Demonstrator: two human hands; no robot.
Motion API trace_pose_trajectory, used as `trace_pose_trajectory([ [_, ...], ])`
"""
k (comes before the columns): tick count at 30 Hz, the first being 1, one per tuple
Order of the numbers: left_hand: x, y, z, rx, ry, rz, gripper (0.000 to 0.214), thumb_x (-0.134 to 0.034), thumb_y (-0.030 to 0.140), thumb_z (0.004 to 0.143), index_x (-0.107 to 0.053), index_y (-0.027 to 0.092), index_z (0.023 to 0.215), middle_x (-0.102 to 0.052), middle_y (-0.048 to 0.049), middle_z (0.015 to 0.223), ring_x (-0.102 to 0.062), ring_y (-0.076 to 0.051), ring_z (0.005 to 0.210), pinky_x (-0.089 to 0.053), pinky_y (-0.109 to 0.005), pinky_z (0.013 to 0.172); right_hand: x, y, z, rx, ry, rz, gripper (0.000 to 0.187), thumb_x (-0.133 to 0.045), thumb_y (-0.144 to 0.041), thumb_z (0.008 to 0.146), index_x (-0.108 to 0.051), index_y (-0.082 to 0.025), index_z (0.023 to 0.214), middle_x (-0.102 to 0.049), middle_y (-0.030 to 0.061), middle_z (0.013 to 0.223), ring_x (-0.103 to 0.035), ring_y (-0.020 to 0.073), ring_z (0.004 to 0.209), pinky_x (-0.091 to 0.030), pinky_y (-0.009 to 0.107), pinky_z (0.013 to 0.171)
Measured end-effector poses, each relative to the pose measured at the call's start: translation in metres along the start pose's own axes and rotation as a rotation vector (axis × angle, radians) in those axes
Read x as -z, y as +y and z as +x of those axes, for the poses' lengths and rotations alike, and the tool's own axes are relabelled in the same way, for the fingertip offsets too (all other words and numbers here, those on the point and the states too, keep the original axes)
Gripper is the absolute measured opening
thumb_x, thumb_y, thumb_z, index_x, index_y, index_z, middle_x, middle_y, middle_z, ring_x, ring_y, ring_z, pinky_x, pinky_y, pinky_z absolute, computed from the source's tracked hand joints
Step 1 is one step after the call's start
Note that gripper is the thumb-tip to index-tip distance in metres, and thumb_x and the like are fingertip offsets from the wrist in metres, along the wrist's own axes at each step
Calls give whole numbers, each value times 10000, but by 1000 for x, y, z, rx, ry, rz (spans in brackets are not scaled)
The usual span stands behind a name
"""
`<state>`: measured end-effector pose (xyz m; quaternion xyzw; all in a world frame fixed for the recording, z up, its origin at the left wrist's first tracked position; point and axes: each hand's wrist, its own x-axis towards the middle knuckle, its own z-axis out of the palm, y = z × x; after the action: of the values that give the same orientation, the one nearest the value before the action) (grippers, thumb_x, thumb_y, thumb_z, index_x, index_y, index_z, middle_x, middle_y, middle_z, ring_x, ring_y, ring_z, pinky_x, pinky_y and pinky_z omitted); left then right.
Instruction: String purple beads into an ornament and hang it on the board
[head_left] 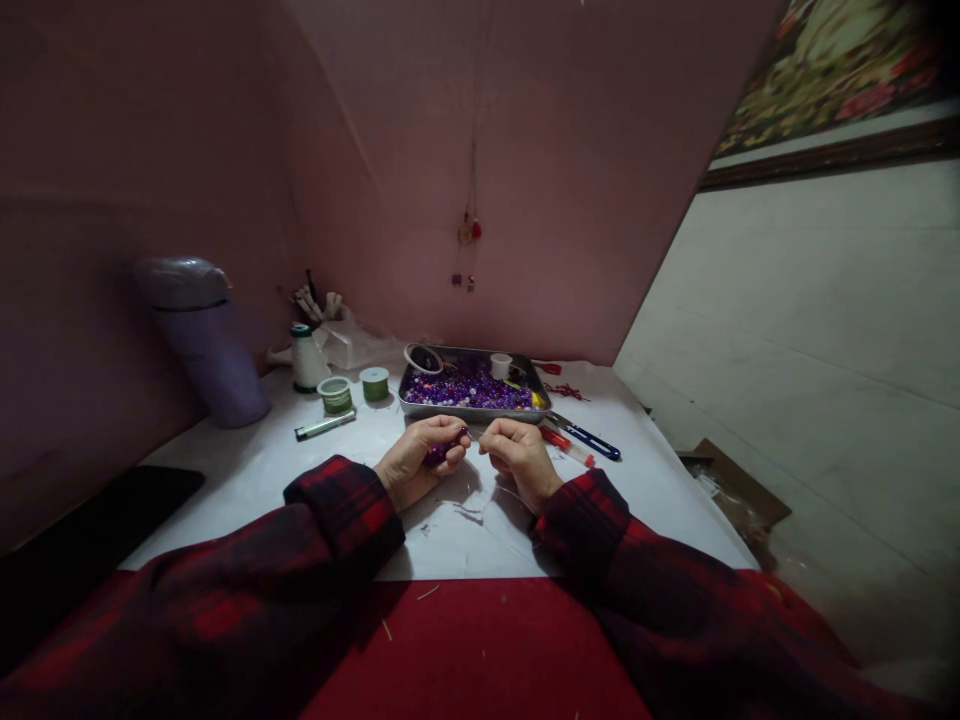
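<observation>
My left hand [421, 462] is closed around a dark purple beadwork piece [438, 454], partly covered by the fingers. Just to the right, my right hand [523, 458] is closed in a pinch, its fingertips a small gap from the left hand's. A thin pale thread runs out below the right hand, and its grip seems to be on that thread. Behind both hands sits a metal tray [480, 412] full of loose purple beads [469, 385]. Inside the tray are a small white cup [501, 366] and a round white-rimmed lid [424, 359].
Left of the tray stand two green thread spools [336, 396], a white thread cone [306, 360] and a purple bottle [214, 350]. A light green tube [325, 426] lies nearby. Blue-handled tool [592, 440] and red-and-clear tube [568, 446] lie at right. Pendants [468, 232] hang on the wall.
</observation>
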<state>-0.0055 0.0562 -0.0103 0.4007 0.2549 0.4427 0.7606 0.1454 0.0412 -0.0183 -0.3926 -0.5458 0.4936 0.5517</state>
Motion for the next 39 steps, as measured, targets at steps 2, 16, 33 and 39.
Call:
trace_pose_trajectory([
  [2,0,0,0,1,2,1,40,-587,105,722,-548,97,723,-542,-23,626,-386,-31,413,-225,-133,343,0,-1,0,-1,-2,-2,128,-574,-223,618,-537,-162,511,-311,-91,377,-209,38,364,-146,212,395],
  [16,0,0,1,-2,16,11,53,-594,112,720,-544,97,715,-539,-21,636,-392,-29,419,-221,-131,345,-1,-2,-2,8,10,2,137,-578,-226,620,-532,-160,509,-311,-88,382,-219,39,375,-136,212,394],
  [33,2,0,1,3,-33,39,105,-650,146,677,-560,95,690,-545,-21,641,-376,-24,420,-188,-138,349,-1,0,-2,21,46,-11,158,-596,-261,638,-533,-164,531,-310,-91,389,-226,46,383,-147,217,400],
  [39,-2,-1,-1,-9,6,112,179,-697,191,647,-538,108,654,-558,-17,613,-386,-32,408,-186,-146,349,-3,-3,-3,28,37,-80,235,-643,-338,656,-513,-167,562,-377,-72,427,-277,58,413,-174,216,408],
])
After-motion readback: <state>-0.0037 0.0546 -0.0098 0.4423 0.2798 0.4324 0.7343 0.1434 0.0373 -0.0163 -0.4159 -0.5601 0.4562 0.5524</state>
